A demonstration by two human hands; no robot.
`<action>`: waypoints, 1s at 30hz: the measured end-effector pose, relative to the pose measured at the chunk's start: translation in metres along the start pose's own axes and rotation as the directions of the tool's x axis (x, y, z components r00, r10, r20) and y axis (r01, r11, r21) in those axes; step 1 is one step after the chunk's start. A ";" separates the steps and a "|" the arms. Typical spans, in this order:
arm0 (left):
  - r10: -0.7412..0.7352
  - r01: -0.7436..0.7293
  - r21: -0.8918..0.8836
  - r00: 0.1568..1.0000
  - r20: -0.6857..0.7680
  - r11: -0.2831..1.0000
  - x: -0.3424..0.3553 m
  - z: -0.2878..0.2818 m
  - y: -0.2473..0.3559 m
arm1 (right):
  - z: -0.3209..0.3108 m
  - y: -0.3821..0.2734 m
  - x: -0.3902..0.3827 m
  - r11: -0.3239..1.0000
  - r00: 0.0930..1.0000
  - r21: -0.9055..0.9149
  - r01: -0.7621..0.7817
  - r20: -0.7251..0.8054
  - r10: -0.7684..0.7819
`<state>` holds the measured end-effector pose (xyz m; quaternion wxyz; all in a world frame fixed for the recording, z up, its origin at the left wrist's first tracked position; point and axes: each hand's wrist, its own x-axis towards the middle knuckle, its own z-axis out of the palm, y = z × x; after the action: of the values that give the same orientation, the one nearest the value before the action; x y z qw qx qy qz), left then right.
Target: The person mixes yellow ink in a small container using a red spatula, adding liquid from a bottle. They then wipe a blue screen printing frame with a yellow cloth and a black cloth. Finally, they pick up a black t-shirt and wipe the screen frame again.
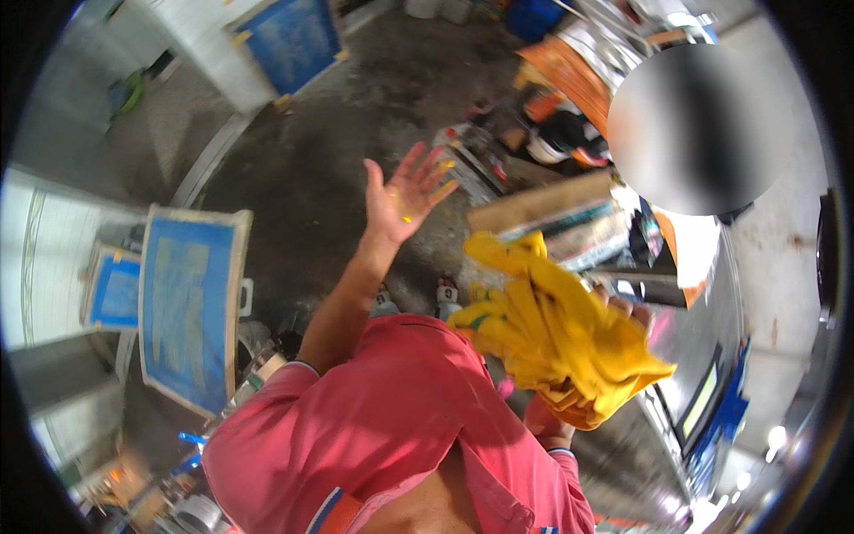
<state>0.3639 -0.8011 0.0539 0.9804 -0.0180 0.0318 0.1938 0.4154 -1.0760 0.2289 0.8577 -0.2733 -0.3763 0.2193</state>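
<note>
Seen from above, a person in a red shirt (391,418) stands on a grey concrete floor (311,160). The left hand (405,196) is raised, open and empty, fingers spread, with yellow paint smears on the palm. The right hand (627,311), mostly hidden, grips a bundle of yellow cloth (556,329) held up beside the chest, over the edge of a metal machine (694,338). Blue printing screens (191,303) lean at the left. The cloth appears mid-carry; a secure two-handed hold would likely come next.
</note>
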 end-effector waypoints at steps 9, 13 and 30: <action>0.459 -0.541 0.318 0.836 0.300 0.778 -0.013 0.089 0.048 | 0.028 0.259 0.068 0.418 0.904 -0.808 0.416 0.416 -0.097; 0.456 -0.523 0.344 0.851 0.259 0.780 -0.011 0.116 0.102 | 0.037 0.298 0.135 0.643 0.896 -0.696 0.318 0.442 0.036; 0.658 -0.699 0.714 0.519 0.546 -0.040 0.064 0.118 0.334 | 0.173 0.591 0.388 0.832 0.748 -0.335 -0.441 0.375 0.548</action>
<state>0.3028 -0.4628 0.1597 0.5942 0.5256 0.1142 0.5980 0.4225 -0.3519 0.1565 0.6181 -0.3995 -0.5027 0.4535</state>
